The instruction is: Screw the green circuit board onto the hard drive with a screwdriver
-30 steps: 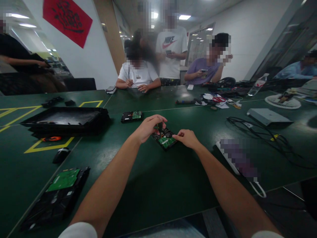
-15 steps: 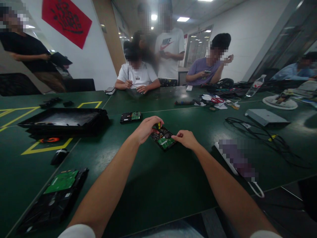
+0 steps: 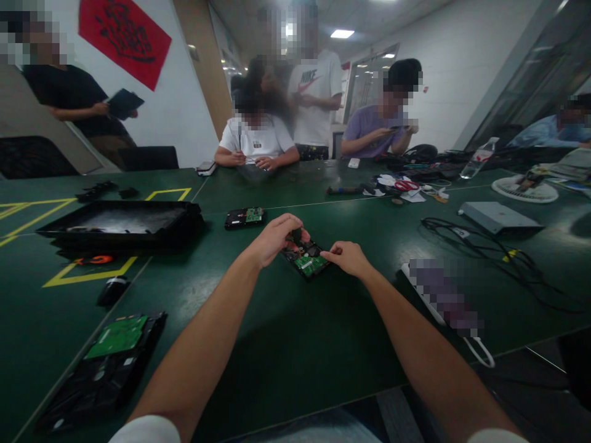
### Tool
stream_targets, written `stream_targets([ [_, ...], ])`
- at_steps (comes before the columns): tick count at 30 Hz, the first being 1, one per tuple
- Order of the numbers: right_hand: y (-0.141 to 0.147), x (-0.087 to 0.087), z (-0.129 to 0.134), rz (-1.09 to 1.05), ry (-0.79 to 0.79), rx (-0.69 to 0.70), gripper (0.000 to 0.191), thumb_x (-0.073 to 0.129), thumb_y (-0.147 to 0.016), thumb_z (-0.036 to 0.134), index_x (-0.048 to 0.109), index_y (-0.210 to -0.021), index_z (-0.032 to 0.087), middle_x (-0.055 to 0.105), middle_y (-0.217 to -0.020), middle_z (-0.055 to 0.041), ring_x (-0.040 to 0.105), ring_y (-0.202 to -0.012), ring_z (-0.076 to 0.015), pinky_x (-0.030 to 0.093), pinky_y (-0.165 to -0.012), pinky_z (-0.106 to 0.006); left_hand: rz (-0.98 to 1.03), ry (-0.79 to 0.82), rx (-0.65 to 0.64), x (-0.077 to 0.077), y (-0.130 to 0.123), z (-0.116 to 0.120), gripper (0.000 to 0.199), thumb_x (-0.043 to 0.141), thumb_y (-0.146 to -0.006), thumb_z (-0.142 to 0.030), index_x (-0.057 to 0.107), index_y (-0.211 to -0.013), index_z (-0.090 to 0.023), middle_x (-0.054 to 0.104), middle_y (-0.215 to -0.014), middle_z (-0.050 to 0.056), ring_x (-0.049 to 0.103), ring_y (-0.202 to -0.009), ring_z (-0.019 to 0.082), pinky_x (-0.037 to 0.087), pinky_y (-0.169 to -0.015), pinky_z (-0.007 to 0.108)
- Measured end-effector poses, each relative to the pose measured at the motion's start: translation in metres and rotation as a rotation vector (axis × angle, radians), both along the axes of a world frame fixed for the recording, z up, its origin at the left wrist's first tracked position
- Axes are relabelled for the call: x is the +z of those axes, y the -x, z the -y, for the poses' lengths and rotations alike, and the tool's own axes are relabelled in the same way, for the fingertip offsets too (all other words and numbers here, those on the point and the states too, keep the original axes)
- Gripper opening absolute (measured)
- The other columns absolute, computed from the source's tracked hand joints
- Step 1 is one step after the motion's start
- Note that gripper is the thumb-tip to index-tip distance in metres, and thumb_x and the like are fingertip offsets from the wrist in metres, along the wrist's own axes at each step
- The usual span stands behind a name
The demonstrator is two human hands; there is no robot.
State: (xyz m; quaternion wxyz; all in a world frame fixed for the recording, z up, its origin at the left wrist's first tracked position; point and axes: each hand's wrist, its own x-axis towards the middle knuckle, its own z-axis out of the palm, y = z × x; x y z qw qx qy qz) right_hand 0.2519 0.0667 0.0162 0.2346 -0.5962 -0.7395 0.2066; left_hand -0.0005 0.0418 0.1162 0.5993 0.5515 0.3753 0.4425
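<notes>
A hard drive (image 3: 310, 263) with a green circuit board lies at an angle on the dark green table in front of me. My left hand (image 3: 278, 239) is closed over its far left part, fingers wrapped round the dark handle of a small screwdriver (image 3: 296, 234). The screwdriver stands roughly upright, and its tip is hidden. At the drive's right edge, my right hand (image 3: 347, 257) grips the casing between thumb and curled fingers. Another hard drive (image 3: 244, 217) rests beyond my left hand. A larger-looking one (image 3: 104, 369) lies at the near left.
Black trays (image 3: 120, 221) are stacked at the left, with a black mouse-like object (image 3: 112, 290) nearer. On the right are a phone (image 3: 443, 295) with a strap, black cables (image 3: 480, 246) and a grey box (image 3: 499, 218). A person (image 3: 257, 138) sits across the table.
The screwdriver handle has turned in my left fingers: its yellow part showed before, now its dark side does. My right hand keeps its place on the drive.
</notes>
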Motion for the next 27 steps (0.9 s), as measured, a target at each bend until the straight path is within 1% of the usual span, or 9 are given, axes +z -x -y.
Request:
stream_targets([
  [5,0.0003,0.0008,-0.0001,0.017,0.001,0.0,0.042,0.071,-0.086,0.064,0.074,-0.081,0.022,0.077,-0.086,-0.0047,0.069,-0.077,-0.0194,0.045,-0.063,-0.028,-0.1,-0.116,0.035,0.0046,-0.0008,0.0041,0.018,0.066,-0.085,-0.036,0.07,-0.085,-0.019,0.069,-0.099,0.008,0.063,-0.095,0.021,0.051,-0.064,0.026],
  [7,0.0007,0.0014,0.0001,0.02,0.006,0.001,0.042,0.071,-0.086,0.064,0.074,-0.081,0.022,0.077,-0.086,-0.0052,0.069,-0.077,-0.0196,0.046,-0.063,-0.028,-0.127,-0.141,0.053,0.0056,-0.0002,0.004,0.019,0.066,-0.085,-0.037,0.072,-0.085,-0.019,0.068,-0.103,0.008,0.061,-0.099,0.022,0.051,-0.065,0.026],
  [9,0.0012,0.002,0.0005,0.017,0.007,-0.004,0.041,0.072,-0.086,0.063,0.074,-0.081,0.022,0.077,-0.087,-0.0054,0.069,-0.078,-0.0196,0.046,-0.063,-0.028,-0.135,-0.144,0.044,0.0055,0.001,0.0031,0.022,0.065,-0.086,-0.039,0.074,-0.087,-0.02,0.068,-0.107,0.008,0.061,-0.101,0.023,0.051,-0.065,0.026],
  [11,0.0016,0.0026,0.0009,0.016,0.005,-0.007,0.041,0.072,-0.086,0.062,0.073,-0.08,0.022,0.077,-0.086,-0.0053,0.069,-0.077,-0.0195,0.046,-0.063,-0.028,-0.128,-0.136,0.015,0.0049,0.0022,0.002,0.024,0.066,-0.087,-0.042,0.075,-0.091,-0.02,0.069,-0.105,0.008,0.062,-0.099,0.023,0.051,-0.065,0.026],
  [14,0.002,0.0034,0.0013,0.016,0.001,-0.002,0.041,0.071,-0.087,0.062,0.073,-0.08,0.022,0.077,-0.086,-0.0052,0.069,-0.077,-0.0194,0.045,-0.063,-0.028,-0.084,-0.102,-0.042,0.0036,0.0026,0.0013,0.027,0.068,-0.088,-0.043,0.074,-0.098,-0.019,0.069,-0.095,0.008,0.064,-0.092,0.022,0.051,-0.064,0.027],
  [18,0.0021,0.0035,0.0013,0.019,0.004,-0.006,0.041,0.071,-0.086,0.063,0.073,-0.079,0.022,0.077,-0.084,-0.0051,0.069,-0.077,-0.0199,0.046,-0.064,-0.029,-0.011,-0.038,-0.073,0.0025,0.0012,0.0014,0.026,0.069,-0.088,-0.043,0.07,-0.099,-0.02,0.071,-0.09,0.009,0.066,-0.085,0.021,0.051,-0.063,0.028],
  [22,0.0018,0.0024,0.001,0.012,0.002,-0.012,0.042,0.072,-0.085,0.064,0.073,-0.079,0.022,0.077,-0.085,-0.005,0.069,-0.077,-0.02,0.046,-0.063,-0.029,0.013,-0.026,-0.033,0.0016,0.0004,0.0006,0.023,0.068,-0.088,-0.041,0.066,-0.095,-0.02,0.072,-0.09,0.009,0.068,-0.086,0.022,0.052,-0.063,0.028],
  [27,0.0013,0.0012,-0.0003,0.027,-0.011,-0.004,0.042,0.071,-0.086,0.064,0.073,-0.079,0.023,0.077,-0.085,-0.0047,0.069,-0.077,-0.0197,0.045,-0.063,-0.029,-0.026,-0.105,0.046,-0.0003,0.0027,-0.0029,0.019,0.064,-0.088,-0.037,0.07,-0.088,-0.019,0.069,-0.094,0.008,0.064,-0.092,0.021,0.052,-0.063,0.026],
])
